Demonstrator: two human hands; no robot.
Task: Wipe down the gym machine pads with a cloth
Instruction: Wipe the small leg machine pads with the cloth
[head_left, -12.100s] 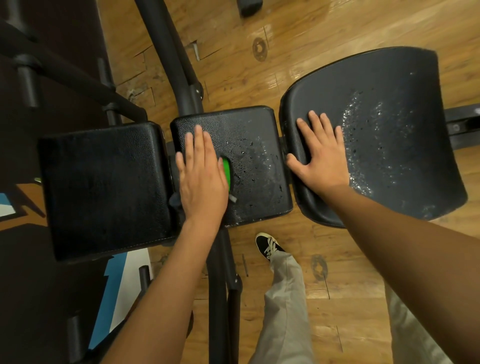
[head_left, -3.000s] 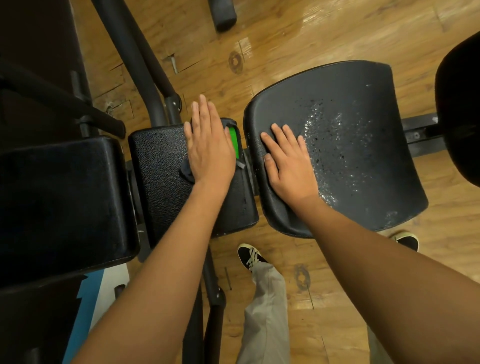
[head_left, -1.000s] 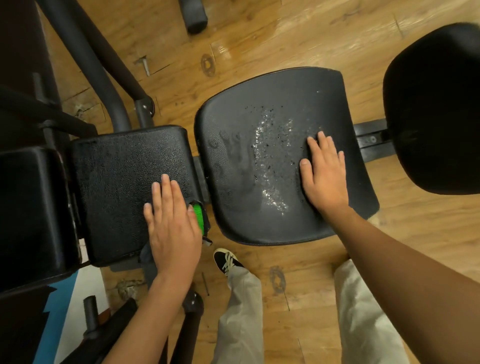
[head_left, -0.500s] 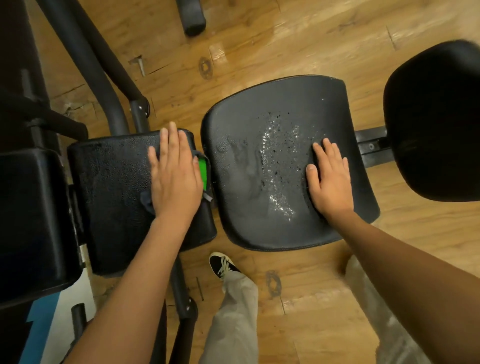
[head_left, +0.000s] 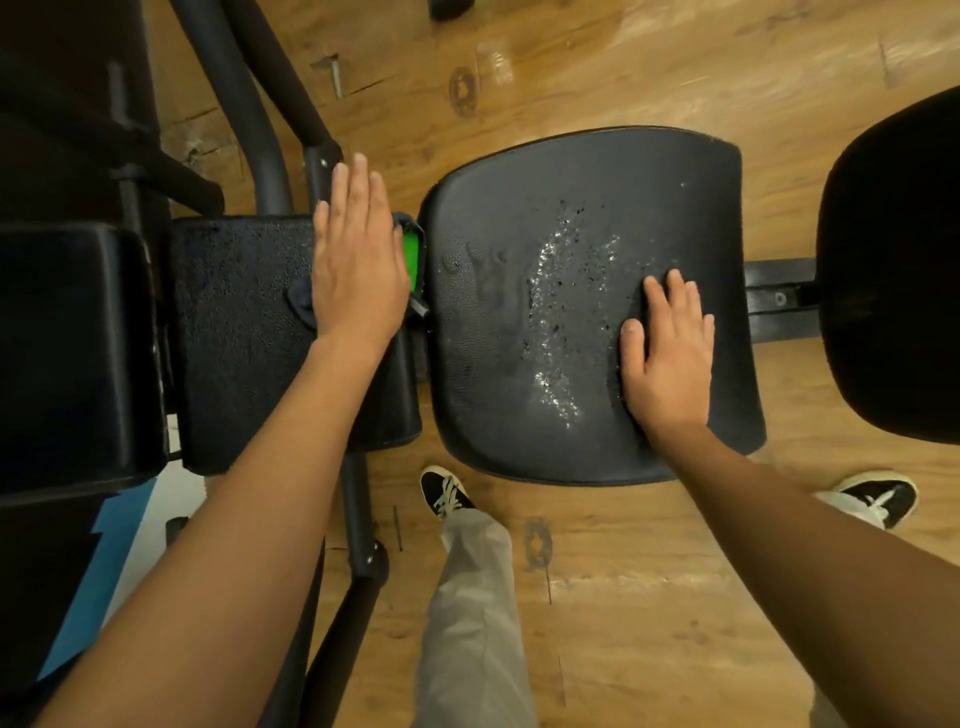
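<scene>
Head cam: L hand flat on dark green-patched cloth, R hand flat on wet black seat pad, so press evenly, overlap strokes.

Pads in a row, placed from the seat pad

On the seat pad we find the right hand lying flat, toward its right side. Just left of the seat pad sits a smaller pad, where the left hand lies flat on a cloth at the edge nearest the seat pad. Further left comes a third pad. Right of the seat pad, apart from it, is a round pad. Nearer us than the seat pad, two shoes stand on the floor.
</scene>
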